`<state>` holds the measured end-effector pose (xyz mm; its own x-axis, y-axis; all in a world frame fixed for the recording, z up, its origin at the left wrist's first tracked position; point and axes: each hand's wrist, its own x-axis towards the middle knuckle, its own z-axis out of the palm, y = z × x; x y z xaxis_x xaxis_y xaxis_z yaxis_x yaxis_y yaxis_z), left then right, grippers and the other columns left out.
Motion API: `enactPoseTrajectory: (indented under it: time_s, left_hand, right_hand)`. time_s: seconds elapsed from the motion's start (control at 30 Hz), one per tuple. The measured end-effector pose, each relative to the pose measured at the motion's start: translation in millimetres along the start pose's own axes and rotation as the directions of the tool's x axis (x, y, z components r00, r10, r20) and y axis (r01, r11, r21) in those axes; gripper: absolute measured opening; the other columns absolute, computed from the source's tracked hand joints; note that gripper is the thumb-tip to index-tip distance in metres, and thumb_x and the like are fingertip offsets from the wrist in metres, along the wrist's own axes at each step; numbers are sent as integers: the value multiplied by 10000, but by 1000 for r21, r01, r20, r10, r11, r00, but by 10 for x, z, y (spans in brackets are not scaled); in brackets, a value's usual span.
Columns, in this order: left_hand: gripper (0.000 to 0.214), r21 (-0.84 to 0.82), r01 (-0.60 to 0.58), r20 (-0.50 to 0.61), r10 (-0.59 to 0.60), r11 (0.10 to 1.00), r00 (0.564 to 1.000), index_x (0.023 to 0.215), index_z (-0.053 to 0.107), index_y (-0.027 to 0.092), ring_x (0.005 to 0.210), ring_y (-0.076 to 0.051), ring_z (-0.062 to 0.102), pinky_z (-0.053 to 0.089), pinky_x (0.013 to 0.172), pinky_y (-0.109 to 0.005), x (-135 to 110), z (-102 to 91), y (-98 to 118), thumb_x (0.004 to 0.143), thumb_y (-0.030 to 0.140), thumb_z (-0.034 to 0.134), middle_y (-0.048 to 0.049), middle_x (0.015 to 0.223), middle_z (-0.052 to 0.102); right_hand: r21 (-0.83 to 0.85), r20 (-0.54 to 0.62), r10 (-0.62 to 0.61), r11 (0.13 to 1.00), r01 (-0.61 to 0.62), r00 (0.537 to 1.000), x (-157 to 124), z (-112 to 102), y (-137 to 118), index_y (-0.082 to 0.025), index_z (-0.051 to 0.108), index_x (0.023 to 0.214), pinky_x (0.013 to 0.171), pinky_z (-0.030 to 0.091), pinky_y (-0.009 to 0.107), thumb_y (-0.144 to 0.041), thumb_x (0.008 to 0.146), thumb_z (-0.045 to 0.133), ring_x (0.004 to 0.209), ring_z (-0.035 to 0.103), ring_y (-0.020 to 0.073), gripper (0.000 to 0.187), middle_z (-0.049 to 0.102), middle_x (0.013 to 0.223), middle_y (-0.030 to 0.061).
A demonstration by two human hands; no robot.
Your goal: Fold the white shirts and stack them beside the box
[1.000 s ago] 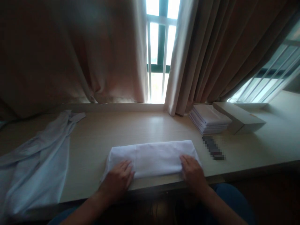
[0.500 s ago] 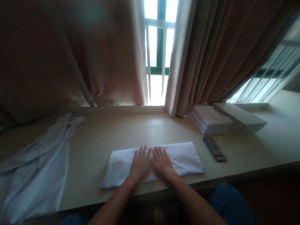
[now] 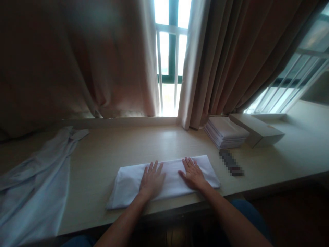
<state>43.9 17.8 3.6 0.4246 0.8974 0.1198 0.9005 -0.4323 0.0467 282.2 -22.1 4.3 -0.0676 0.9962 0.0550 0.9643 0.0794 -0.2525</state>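
Observation:
A long folded white cloth (image 3: pixel 171 176) lies flat near the front edge of the pale wooden table (image 3: pixel 97 185). My left hand (image 3: pixel 152 180) rests palm down on its middle, fingers spread and slightly blurred. Flat on the right part of the cloth is my right hand (image 3: pixel 192 174), its thumb held apart from the fingers. Neither hand grips anything. The cloth's far edge runs just about at my fingertips.
A crumpled white garment (image 3: pixel 41 185) spreads over the left side and hangs past the front edge. At the back right are a stack of folded white cloths (image 3: pixel 226 132), a box (image 3: pixel 257 132) and a pixelated dark object (image 3: pixel 231 163). Curtains (image 3: pixel 216 61) hang behind.
My right hand has slid rightward over the cloth, away from my left hand, which stays near the middle. The whole view has shifted slightly.

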Motion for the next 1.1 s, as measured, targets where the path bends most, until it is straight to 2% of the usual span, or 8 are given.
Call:
enactPoseTrajectory:
  time_s: [0.13,0.3,0.47,0.6,0.77,0.93,1.1]
  left_hand:
    - [572,-15,11,6,-11,1000,1000,1475,290,257,1428,-270,212,99,1149,-496,6,11,-6,943,465,259,-80,1550,261]
    - [579,-46,22,8,-21,999,1000,1479,273,272,1431,-263,205,87,1152,-489,7,39,-17,941,484,251,-68,1553,258]
    - [585,-55,31,3,-31,998,1000,1481,264,273,1438,-260,182,70,1153,-486,5,43,9,941,496,247,-76,1560,236]
    - [651,-57,101,10,-101,993,995,1477,283,245,1444,-276,147,80,1152,-478,18,36,-12,912,569,273,-107,1564,213]
    - [805,-25,265,-38,-266,964,963,1476,286,151,1447,-288,130,78,1159,-458,-72,43,-298,862,672,257,-155,1556,212]
    - [796,40,332,-100,-326,943,940,1481,268,134,1456,-276,71,43,1167,-451,-260,53,-683,869,643,268,-135,1567,188]
    - [796,15,362,-114,-358,932,927,1481,261,119,1442,-292,149,117,1156,-447,-341,74,-1054,878,636,238,-154,1555,221]
  right_hand:
    - [-61,4,36,997,-36,999,-28,-36,340,-114,220,1502,1163,-5,420,-675,913,124,1444,93,241,819,174,1560,106]
    - [-78,-64,225,970,-229,972,-55,-9,651,-87,182,1506,1163,13,414,-686,906,123,1444,79,246,850,145,1567,118]
    - [-89,-96,240,965,-249,966,-65,30,716,-74,193,1501,1162,4,411,-690,904,127,1442,88,241,860,146,1565,132]
    - [-95,-126,227,966,-240,966,-81,39,694,-82,200,1500,1162,-4,408,-677,912,125,1442,91,232,839,161,1563,127]
    - [-99,-131,222,967,-236,966,-91,66,717,-84,197,1501,1163,10,403,-665,918,131,1442,86,229,825,157,1565,122]
    - [-119,-141,229,962,-246,963,-77,108,735,-93,209,1499,1164,9,406,-677,911,141,1438,110,227,831,186,1558,125]
    - [-121,-140,223,963,-241,965,-75,124,737,-85,197,1502,1164,32,409,-667,915,142,1441,84,232,828,171,1563,121]
